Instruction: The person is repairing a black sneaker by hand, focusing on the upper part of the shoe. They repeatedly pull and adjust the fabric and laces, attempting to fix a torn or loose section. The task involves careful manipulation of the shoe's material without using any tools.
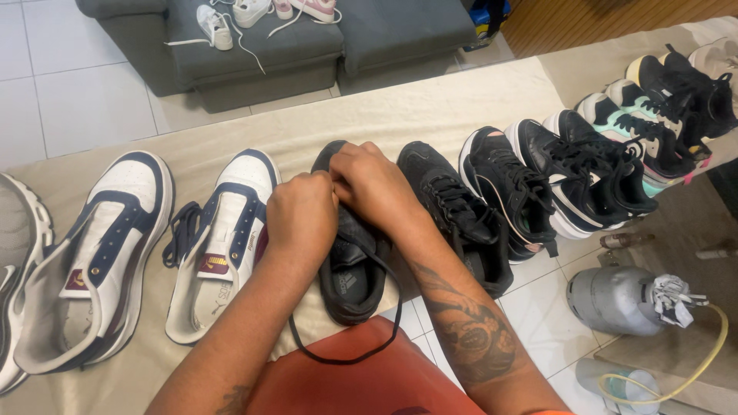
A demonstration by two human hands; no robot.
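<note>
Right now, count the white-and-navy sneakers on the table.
2. One white-and-navy sneaker lies far left; the other lies just left of the left hand. More may be hidden past the left edge.

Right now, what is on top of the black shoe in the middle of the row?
Both hands, left hand and right hand, rest on the black shoe, with its black lace looping off the heel end. The hands cover the eyelets and fingertips, so the grip is hidden.

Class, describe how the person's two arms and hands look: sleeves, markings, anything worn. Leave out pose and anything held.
Both forearms are bare, with no sleeves, gloves, rings or watch visible. The right forearm carries a large dark tattoo. The left forearm shows a small dark tattoo near the bottom edge. The left hand and right hand are bare.
</note>
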